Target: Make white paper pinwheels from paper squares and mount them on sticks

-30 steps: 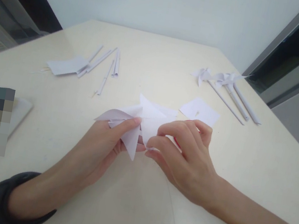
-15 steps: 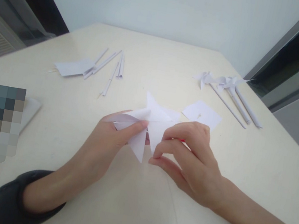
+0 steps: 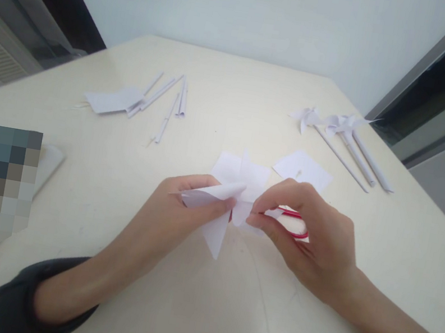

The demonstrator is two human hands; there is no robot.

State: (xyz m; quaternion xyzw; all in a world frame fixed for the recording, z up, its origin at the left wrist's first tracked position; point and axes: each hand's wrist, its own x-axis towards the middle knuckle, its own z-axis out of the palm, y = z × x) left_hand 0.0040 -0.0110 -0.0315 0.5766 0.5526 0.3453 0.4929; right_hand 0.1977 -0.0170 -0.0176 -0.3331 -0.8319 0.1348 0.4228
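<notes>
A black wristband [image 3: 19,297] sits on the left forearm at the near edge of the table [image 3: 190,309]. The left hand [image 3: 171,215] pinches a folded white paper [image 3: 221,212] between thumb and fingers, holding it just above the middle of the table with one pointed flap hanging down. The right hand [image 3: 312,244] meets it from the other side, thumb and forefinger pressed together on the paper's centre, the other fingers curled. Under the right hand lies something red [image 3: 296,224], mostly hidden, so what it is cannot be told. Just beyond the hands a flat paper square [image 3: 303,168] lies on the table. To the left, a blurred patch covers something near the table edge. Farther back on the left lie another paper sheet [image 3: 112,100] and several rolled paper sticks [image 3: 169,101] beside it. Far right, finished paper pinwheels [image 3: 340,124] lie together on their sticks, well apart from the hands.
</notes>
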